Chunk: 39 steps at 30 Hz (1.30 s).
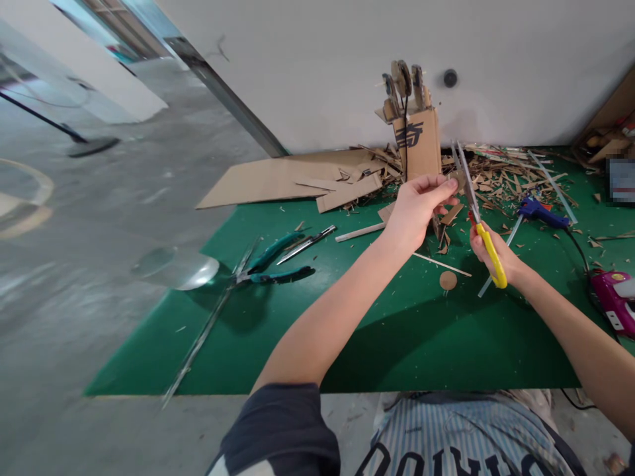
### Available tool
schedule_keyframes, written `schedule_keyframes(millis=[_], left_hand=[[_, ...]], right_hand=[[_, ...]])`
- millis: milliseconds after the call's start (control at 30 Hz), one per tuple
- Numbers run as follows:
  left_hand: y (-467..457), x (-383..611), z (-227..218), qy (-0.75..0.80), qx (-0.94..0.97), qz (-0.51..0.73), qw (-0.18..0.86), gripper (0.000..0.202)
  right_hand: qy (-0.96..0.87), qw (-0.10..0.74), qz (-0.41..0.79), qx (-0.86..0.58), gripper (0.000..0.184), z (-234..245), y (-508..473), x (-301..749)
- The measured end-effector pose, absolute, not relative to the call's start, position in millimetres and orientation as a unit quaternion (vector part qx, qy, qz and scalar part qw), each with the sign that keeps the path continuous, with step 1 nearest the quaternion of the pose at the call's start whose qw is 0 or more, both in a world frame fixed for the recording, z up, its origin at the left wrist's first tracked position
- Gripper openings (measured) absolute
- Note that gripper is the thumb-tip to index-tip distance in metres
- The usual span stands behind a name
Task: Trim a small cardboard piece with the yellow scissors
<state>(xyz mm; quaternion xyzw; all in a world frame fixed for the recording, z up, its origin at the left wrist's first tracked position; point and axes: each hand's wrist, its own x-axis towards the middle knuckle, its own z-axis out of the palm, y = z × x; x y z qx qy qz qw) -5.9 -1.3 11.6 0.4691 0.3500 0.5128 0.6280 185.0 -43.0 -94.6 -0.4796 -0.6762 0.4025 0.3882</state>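
My left hand [421, 205] pinches a small piece of cardboard [460, 180] between thumb and fingers. In my right hand [501, 254] is a pair of scissors [489, 248] with yellow and red handles, its blades pointing up and away from me. The blades stand slightly apart, right beside the cardboard piece; whether they touch it I cannot tell. Below the hands, a round cardboard disc [448, 281] lies on the green tabletop [397, 357]. Behind my left hand stands a cardboard box [421, 142] with several disc-tipped cardboard pieces on top.
Cardboard scraps [501, 175] and a flat cardboard sheet [278, 177] lie along the wall. Teal-handled pliers [262, 268], a utility knife [307, 243] and a clear plastic cup [176, 268] are at left. A blue glue gun [543, 213] and a magenta power strip [615, 297] are at right.
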Motion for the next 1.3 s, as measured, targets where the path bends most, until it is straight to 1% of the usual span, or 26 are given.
schedule_keyframes(millis=[167, 433, 733, 900, 1000, 1100, 1300], left_hand=[[-3, -4, 11, 0.344, 0.476, 0.517, 0.623, 0.018], [-1, -8, 19, 0.369, 0.493, 0.510, 0.601, 0.018], [1, -13, 23, 0.382, 0.508, 0.508, 0.582, 0.015], [2, -12, 22, 0.389, 0.508, 0.502, 0.582, 0.017], [2, -11, 22, 0.381, 0.494, 0.498, 0.602, 0.019], [1, -10, 21, 0.381, 0.488, 0.497, 0.608, 0.019], [-3, -6, 22, 0.381, 0.504, 0.527, 0.569, 0.017]], right_hand=[[-0.689, 0.375, 0.386, -0.485, 0.052, -91, -44, 186], [-0.730, 0.342, 0.313, -0.503, 0.048, -80, -42, 192], [-0.726, 0.335, 0.331, -0.502, 0.050, -79, -42, 194], [-0.706, 0.364, 0.411, -0.448, 0.055, -85, -43, 188], [-0.695, 0.385, 0.433, -0.426, 0.055, -88, -43, 185], [-0.696, 0.381, 0.435, -0.425, 0.054, -86, -44, 183], [-0.702, 0.374, 0.419, -0.438, 0.057, -80, -46, 185]])
